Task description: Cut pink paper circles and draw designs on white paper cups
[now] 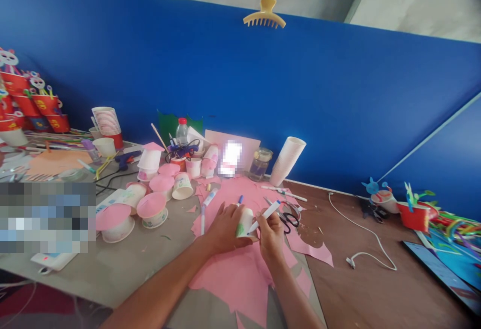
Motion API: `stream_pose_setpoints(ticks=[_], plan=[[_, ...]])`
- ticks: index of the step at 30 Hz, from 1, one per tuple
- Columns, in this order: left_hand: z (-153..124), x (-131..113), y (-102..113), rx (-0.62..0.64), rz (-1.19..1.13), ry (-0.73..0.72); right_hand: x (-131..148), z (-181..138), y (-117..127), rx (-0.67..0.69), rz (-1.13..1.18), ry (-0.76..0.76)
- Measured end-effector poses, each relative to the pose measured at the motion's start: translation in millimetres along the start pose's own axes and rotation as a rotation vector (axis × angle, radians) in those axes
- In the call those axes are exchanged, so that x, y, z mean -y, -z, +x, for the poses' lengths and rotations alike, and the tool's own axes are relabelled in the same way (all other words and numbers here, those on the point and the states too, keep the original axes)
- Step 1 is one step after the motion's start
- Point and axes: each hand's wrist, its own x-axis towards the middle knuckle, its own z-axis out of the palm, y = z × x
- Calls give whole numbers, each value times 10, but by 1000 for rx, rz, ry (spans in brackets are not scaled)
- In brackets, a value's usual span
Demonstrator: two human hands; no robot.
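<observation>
My left hand [224,227] is wrapped round a small white paper cup [245,222] that lies on its side with green marks on its wall. My right hand [270,232] pinches a white marker [266,214] with a blue end, its tip touching the cup. Both hands rest over pink paper sheets [240,274] spread on the table.
Several pink-lidded paper cups [152,209] stand to the left. Black scissors [287,218], loose markers [206,203], a cup stack [287,161], a glass jar [259,164] and a water bottle [182,131] lie beyond. A white cable [370,241] runs right. A blue wall [300,98] backs the table.
</observation>
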Motion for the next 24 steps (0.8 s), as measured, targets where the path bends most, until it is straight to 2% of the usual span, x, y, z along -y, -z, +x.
stream_pose_setpoints(ticks=[24], plan=[[-12,-4,-16,-34,31,-11,30,-7,2,11,-50,11]])
